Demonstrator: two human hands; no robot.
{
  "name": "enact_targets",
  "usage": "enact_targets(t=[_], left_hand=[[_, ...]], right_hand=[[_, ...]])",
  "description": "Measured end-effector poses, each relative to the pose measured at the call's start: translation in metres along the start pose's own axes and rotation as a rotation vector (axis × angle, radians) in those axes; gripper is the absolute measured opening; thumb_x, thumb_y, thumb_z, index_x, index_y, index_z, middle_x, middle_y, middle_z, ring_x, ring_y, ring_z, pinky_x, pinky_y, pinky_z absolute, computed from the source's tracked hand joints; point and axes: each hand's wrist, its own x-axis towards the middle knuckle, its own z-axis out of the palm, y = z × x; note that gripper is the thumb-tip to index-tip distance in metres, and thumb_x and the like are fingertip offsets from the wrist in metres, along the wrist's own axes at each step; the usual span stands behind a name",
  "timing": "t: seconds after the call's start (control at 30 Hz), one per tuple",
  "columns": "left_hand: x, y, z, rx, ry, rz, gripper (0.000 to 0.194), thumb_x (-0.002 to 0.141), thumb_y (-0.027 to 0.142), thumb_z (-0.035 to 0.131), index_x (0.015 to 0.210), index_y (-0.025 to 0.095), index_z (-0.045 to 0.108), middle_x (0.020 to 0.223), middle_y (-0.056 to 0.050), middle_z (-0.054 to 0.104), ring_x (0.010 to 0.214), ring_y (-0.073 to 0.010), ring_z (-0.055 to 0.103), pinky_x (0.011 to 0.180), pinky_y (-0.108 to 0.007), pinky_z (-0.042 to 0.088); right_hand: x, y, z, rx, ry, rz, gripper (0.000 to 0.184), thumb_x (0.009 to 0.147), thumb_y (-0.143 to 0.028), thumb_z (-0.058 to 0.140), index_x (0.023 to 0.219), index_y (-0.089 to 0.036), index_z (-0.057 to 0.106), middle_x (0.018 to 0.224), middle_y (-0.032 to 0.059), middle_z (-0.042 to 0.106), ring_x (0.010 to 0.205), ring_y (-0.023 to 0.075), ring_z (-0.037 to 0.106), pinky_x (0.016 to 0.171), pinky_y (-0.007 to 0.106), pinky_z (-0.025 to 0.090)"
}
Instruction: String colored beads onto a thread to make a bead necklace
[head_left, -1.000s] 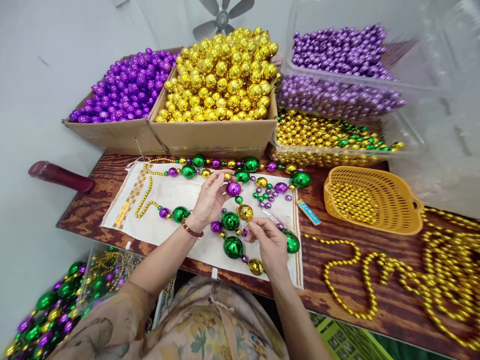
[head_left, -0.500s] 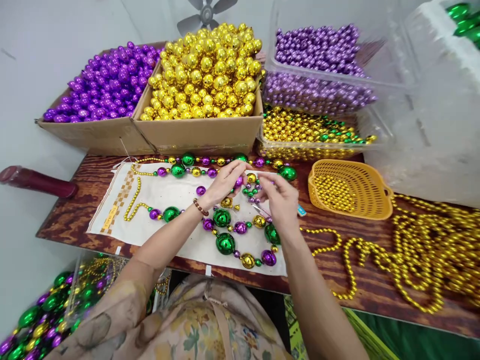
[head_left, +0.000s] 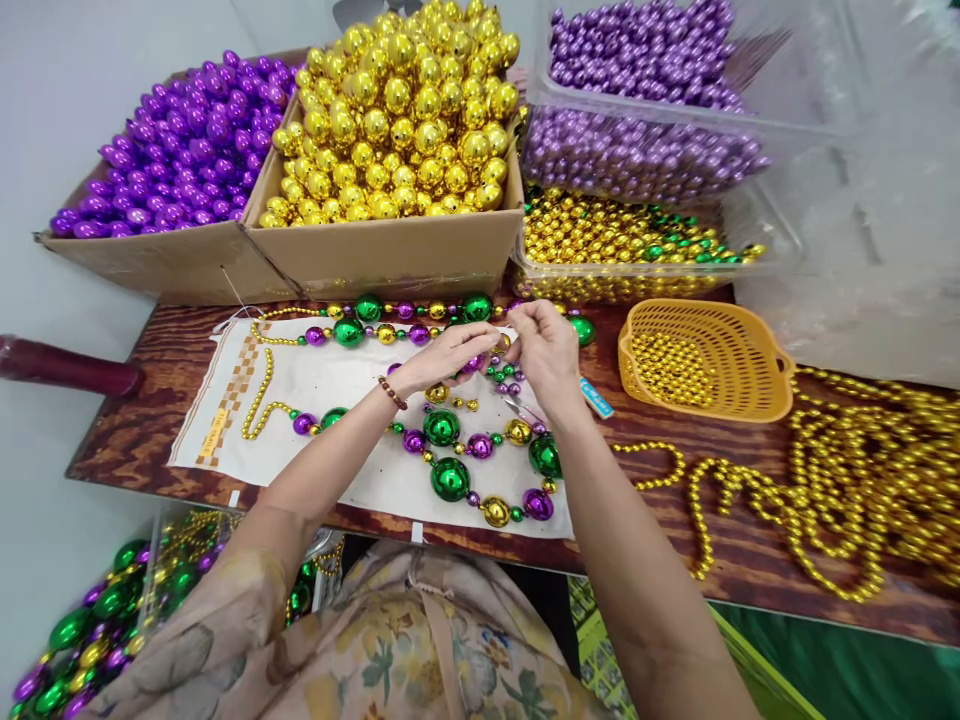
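My left hand (head_left: 450, 357) reaches over the white cloth (head_left: 315, 370), its fingers brought together just above a purple bead. Right beside it, my right hand (head_left: 546, 350) has its fingers pinched, fingertips almost meeting those of the left. Whatever lies between the fingertips is too small or hidden to make out. Below them, a string of large green, purple and gold beads (head_left: 451, 479) loops across the cloth. Small loose green and purple beads (head_left: 511, 375) lie under my right hand, close to a pair of scissors (head_left: 517, 408) partly covered by it.
Behind the cloth stand a box of purple beads (head_left: 187, 140), a box of gold beads (head_left: 390, 130) and clear bins (head_left: 637, 150). To the right are an orange basket (head_left: 750, 365), a blue-labelled item (head_left: 596, 397) and piled gold bead chains (head_left: 832, 500).
My right hand has turned and moved slightly up, bringing its fingertips closer to my left hand. The camera view has tilted down a little. The bead strings on the cloth lie much the same.
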Motion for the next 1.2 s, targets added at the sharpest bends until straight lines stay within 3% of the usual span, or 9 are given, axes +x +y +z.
enact_targets(t=[0.2,0.3,0.43,0.53,0.67,0.83,0.97,1.1,1.2], left_hand=[[-0.003,-0.019,-0.008,0.023,0.007,-0.007,0.033,0.094,0.048,0.056,0.096,0.017,0.07,0.067,0.0,0.057,0.044,-0.0057,0.041,0.039,-0.02,0.025],[-0.004,-0.022,-0.011,-0.005,0.028,-0.027,0.032,0.092,0.047,0.059,0.095,0.017,0.07,0.069,0.0,0.058,0.043,-0.0063,0.044,0.039,-0.02,0.027],[-0.006,-0.018,-0.015,0.012,-0.004,-0.044,0.032,0.092,0.047,0.059,0.097,0.017,0.07,0.069,0.001,0.057,0.04,-0.0063,0.045,0.036,-0.02,0.023],[-0.01,-0.015,-0.018,0.012,-0.045,-0.056,0.031,0.092,0.047,0.059,0.098,0.018,0.069,0.07,0.001,0.057,0.04,-0.0061,0.047,0.035,-0.019,0.024],[-0.018,-0.015,-0.023,-0.041,-0.026,-0.05,0.03,0.093,0.044,0.058,0.097,0.016,0.069,0.072,-0.001,0.06,0.045,-0.0068,0.053,0.038,-0.018,0.027],[-0.023,-0.016,-0.03,-0.072,-0.016,-0.032,0.03,0.092,0.044,0.059,0.093,0.016,0.066,0.075,-0.002,0.063,0.046,-0.0073,0.054,0.04,-0.02,0.028],[-0.028,-0.015,-0.035,-0.031,-0.028,0.013,0.028,0.093,0.042,0.059,0.085,0.015,0.062,0.078,-0.002,0.064,0.056,-0.0081,0.057,0.051,-0.021,0.04],[-0.037,-0.013,-0.041,0.036,-0.024,0.045,0.024,0.093,0.037,0.058,0.095,0.014,0.066,0.08,-0.003,0.066,0.065,-0.0097,0.059,0.062,-0.022,0.046],[-0.042,-0.012,-0.045,0.062,-0.009,0.083,0.025,0.094,0.035,0.057,0.106,0.016,0.067,0.086,-0.004,0.067,0.07,-0.0104,0.061,0.065,-0.023,0.047]], right_hand=[[0.023,0.015,-0.016,0.373,0.187,0.116,0.038,0.081,-0.052,0.074,0.079,-0.022,0.051,0.07,-0.0049,0.062,0.045,0.0064,0.053,0.041,0.017,0.039],[0.007,0.017,-0.01,0.442,0.035,0.203,0.041,0.073,-0.057,0.079,0.084,-0.022,0.059,0.077,-0.0024,0.065,0.055,0.0083,0.059,0.045,0.019,0.045],[-0.02,0.018,0.007,0.32,-0.168,0.202,0.037,0.066,-0.047,0.086,0.081,-0.019,0.068,0.072,-0.0007,0.066,0.056,0.0087,0.057,0.045,0.018,0.042],[-0.021,0.016,0.012,0.287,-0.125,0.197,0.036,0.07,-0.048,0.082,0.076,-0.019,0.061,0.067,-0.0014,0.066,0.049,0.0075,0.055,0.041,0.017,0.038],[-0.009,0.007,0.011,0.394,-0.024,0.277,0.046,0.073,-0.059,0.076,0.086,-0.024,0.047,0.078,-0.0013,0.072,0.055,0.0138,0.068,0.039,0.019,0.042],[-0.016,-0.003,0.021,0.445,-0.183,0.275,0.046,0.065,-0.047,0.086,0.092,-0.024,0.057,0.079,-0.0014,0.072,0.062,0.0126,0.068,0.048,0.02,0.052],[-0.028,-0.006,0.031,0.371,-0.196,0.269,0.048,0.071,-0.061,0.079,0.084,-0.022,0.053,0.069,-0.0022,0.069,0.048,0.0103,0.063,0.042,0.018,0.047],[-0.028,-0.017,0.034,0.28,-0.15,0.265,0.05,0.078,-0.069,0.07,0.087,-0.025,0.048,0.057,-0.0072,0.061,0.04,0.0109,0.059,0.036,0.017,0.043],[-0.025,-0.034,0.031,0.331,-0.236,0.262,0.045,0.074,-0.059,0.08,0.085,-0.022,0.055,0.057,-0.0073,0.058,0.04,0.0079,0.054,0.034,0.016,0.04]])
